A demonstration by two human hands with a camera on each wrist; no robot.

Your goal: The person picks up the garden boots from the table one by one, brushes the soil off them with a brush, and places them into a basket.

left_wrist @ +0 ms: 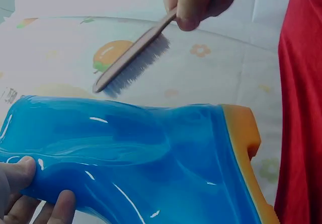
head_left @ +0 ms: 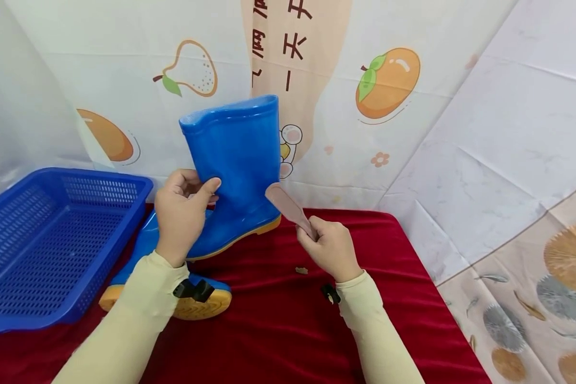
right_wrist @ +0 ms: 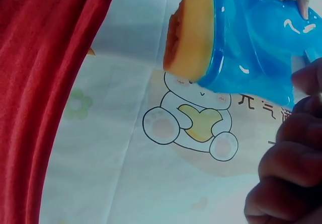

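A blue rain boot (head_left: 242, 154) with a yellow sole is held up above the table, its opening at the top. My left hand (head_left: 180, 213) grips the shaft from the left, thumb on the near side. In my right hand (head_left: 331, 248) is a pinkish brush (head_left: 288, 207), held by its handle. The brush head is beside the boot's right edge in the head view; in the left wrist view its pale bristles (left_wrist: 138, 65) face the shaft. The right wrist view shows the yellow heel (right_wrist: 193, 38) close up, while the brush is mostly hidden behind my curled fingers (right_wrist: 287, 168).
A second blue boot (head_left: 216, 282) lies on its side on the red cloth (head_left: 278, 330), partly behind my left forearm. At the left stands a blue plastic basket (head_left: 72, 314). A small brownish scrap (head_left: 301, 271) lies on the cloth. A printed sheet (head_left: 326, 160) hangs behind the table.
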